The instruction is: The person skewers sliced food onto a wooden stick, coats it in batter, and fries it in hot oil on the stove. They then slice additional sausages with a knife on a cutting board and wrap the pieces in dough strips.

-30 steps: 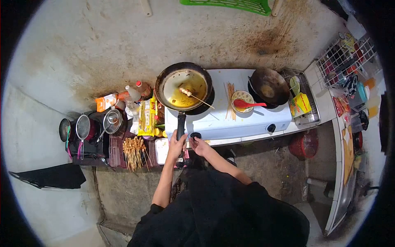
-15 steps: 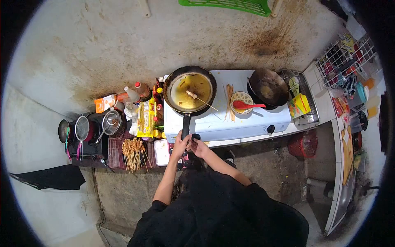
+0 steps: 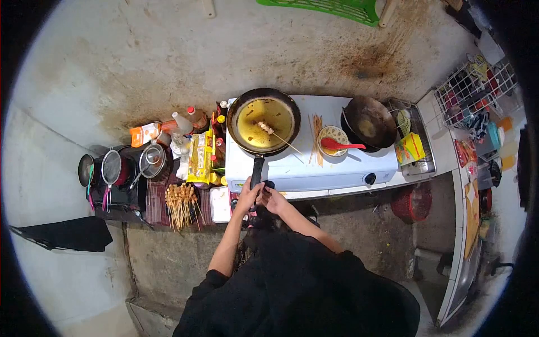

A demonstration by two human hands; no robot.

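Observation:
My left hand (image 3: 247,197) is closed around the black handle (image 3: 257,168) of a frying pan (image 3: 295,119) on the white stove (image 3: 247,171). Yellow oil spreads over the pan's floor. A skewer of meat (image 3: 266,128) lies in it, its bare stick reaching over the rim at the lower right. My right hand (image 3: 274,201) is beside the handle's end, just below a black stove knob (image 3: 269,184). Its fingers are partly curled and a little apart, with nothing visible in them; whether they touch the handle or my left hand I cannot tell.
Loose bamboo sticks (image 3: 316,140) and a patterned bowl (image 3: 328,130) with a red spoon (image 3: 349,146) sit right of the pan. Beyond them is a dark wok (image 3: 377,121). Leftward are many skewers (image 3: 182,205), a white tray (image 3: 220,205), a yellow packet (image 3: 200,157) and strainers (image 3: 112,161).
The oil now covers more of the pan's floor, where a pale patch showed before. The whole view has shifted slightly. Both hands keep about the same places.

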